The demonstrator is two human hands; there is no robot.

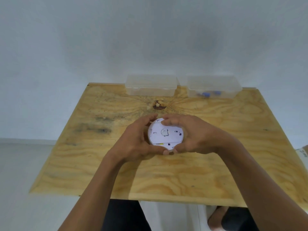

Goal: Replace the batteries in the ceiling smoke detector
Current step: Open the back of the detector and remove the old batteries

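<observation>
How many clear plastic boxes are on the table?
2. One box sits at the far edge, left of centre; the other box is to its right and holds small blue items. None seem hidden.

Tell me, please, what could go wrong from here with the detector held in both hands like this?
The round white smoke detector is gripped only at its rim by the left hand and right hand; it might slip onto the plywood table. Fingers covering its edge could hinder opening.
</observation>
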